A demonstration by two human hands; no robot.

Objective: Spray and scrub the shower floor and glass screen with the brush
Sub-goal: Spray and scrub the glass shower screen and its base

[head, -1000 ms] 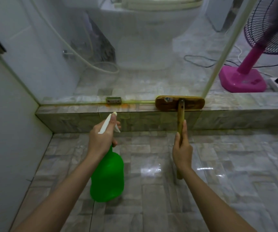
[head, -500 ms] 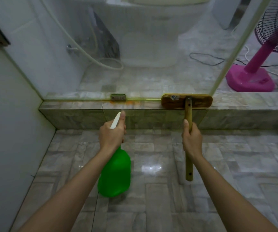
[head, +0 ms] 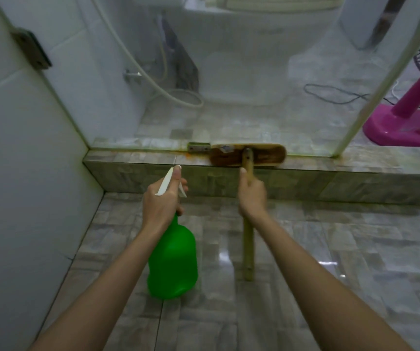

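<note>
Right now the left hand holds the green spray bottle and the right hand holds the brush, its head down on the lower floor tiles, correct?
Not quite. In the head view the brush head sits on the raised tiled ledge at the foot of the glass screen, not the lower floor. The left hand holds the green spray bottle, the right hand the brush handle.

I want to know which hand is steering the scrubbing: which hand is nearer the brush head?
Right. The right hand grips the handle just below the brush head; the left hand is off to its left, holding the green spray bottle.
</note>
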